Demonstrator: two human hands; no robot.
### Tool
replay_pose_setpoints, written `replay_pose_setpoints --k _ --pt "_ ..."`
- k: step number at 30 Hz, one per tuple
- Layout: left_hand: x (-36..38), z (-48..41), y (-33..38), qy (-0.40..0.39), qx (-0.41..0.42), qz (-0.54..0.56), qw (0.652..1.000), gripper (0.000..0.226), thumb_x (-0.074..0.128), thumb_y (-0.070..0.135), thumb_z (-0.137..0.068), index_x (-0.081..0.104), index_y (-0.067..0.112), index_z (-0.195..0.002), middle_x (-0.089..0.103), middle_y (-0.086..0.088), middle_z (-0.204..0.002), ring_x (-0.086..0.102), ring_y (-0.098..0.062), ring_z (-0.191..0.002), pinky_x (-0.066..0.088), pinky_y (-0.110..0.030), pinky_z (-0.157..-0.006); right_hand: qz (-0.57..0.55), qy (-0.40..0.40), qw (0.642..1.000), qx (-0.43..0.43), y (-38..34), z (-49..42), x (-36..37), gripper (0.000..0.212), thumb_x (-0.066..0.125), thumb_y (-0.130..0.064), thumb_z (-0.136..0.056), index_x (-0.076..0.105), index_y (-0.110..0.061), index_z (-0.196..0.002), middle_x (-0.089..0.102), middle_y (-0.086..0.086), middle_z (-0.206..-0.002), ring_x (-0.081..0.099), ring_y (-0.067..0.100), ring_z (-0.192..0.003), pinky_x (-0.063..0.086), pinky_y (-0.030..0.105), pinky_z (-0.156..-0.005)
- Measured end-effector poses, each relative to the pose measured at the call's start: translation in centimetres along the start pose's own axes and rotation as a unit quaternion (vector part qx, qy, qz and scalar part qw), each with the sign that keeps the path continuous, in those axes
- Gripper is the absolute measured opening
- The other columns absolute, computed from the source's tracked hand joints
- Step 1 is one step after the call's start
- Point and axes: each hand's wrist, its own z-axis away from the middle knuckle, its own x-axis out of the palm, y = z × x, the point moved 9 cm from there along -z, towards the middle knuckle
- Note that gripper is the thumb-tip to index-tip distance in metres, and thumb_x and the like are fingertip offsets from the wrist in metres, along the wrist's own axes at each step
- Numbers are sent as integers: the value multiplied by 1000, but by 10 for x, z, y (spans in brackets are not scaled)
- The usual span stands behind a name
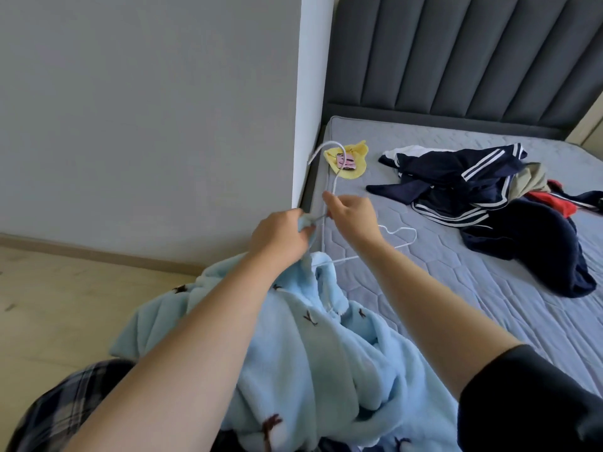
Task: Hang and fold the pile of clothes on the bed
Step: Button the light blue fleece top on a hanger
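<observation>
A light blue fleece garment with small dark prints hangs in front of me over the bed's near corner. My left hand grips a bunch of its fabric near the top. My right hand pinches a white wire hanger just below its hook, which points up and to the left. The hanger's lower bar runs into the garment's opening. A pile of clothes, mostly navy with white stripes plus some red and khaki, lies on the grey mattress at the right.
A small yellow garment with a pink print lies near the mattress's far left corner. A grey padded headboard stands behind the bed. A grey wall and a pale wood floor are on the left.
</observation>
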Motion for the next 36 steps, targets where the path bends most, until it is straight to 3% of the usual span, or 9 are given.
replay_pose_setpoints --k 3,5,9,13,19,27,30,34,36 --pt "-2 15 -21 89 -16 -18 996 30 52 34 -92 36 18 -72 60 -7 -83 46 -32 -71 27 -32 -61 6 137 990 -42 19 12 -20 9 56 -17 -90 58 -14 -81 52 -3 -85 45 13 -84 35 22 -74" --pt "-4 21 -23 128 -4 -17 992 28 53 31 -94 36 18 -74 59 -8 -84 52 -36 -76 25 -32 -61 4 189 981 39 64 24 -26 18 52 -14 -86 47 -17 -69 48 -3 -72 42 15 -70 32 29 -63" --pt "-8 24 -19 168 14 -17 986 24 54 28 -94 50 9 -80 62 -14 -90 55 -38 -76 27 -33 -61 53 39 971 228 154 46 22 35 53 -26 -83 35 -18 -55 35 -2 -48 32 18 -50 25 28 -48" --pt "-8 26 -18 177 35 0 984 25 57 25 -93 45 12 -75 60 -15 -84 53 -38 -70 26 -32 -59 99 -152 945 271 185 61 79 31 61 -45 -77 55 -14 -79 65 3 -71 61 17 -57 38 21 -43" --pt "-28 22 -33 200 47 24 978 26 60 22 -90 54 2 -76 62 -19 -81 54 -41 -71 30 -34 -61 125 7 949 290 204 26 0 19 51 -17 -88 61 -4 -96 58 8 -83 56 24 -77 40 28 -65" --pt "-60 15 5 201 154 31 967 35 50 29 -86 65 -2 -85 64 -21 -79 57 -41 -70 43 -38 -62 -11 122 970 209 141 -20 -106 29 64 -11 -77 48 -15 -54 42 -2 -50 35 12 -48 31 15 -36" --pt "-75 1 5 188 152 -18 970 22 57 18 -91 68 0 -99 66 -22 -95 60 -44 -83 45 -41 -70 2 123 976 180 114 -28 -132 7 64 -7 -77 68 -8 -82 54 0 -61 47 12 -53 42 17 -46" --pt "-94 -21 22 161 159 -126 966 19 53 9 -88 66 7 -103 64 -14 -104 60 -41 -85 41 -38 -66 65 161 982 80 52 -41 -150 53 54 -1 -78 50 -15 -130 57 2 -98 54 20 -89 49 35 -83" --pt "-115 -30 35 179 167 -151 958 16 53 4 -84 64 7 -96 63 -14 -99 60 -40 -78 32 -34 -59 119 166 979 22 17 -49 -151 60 48 1 -79 44 -20 -134 59 5 -102 55 27 -93 47 37 -82"
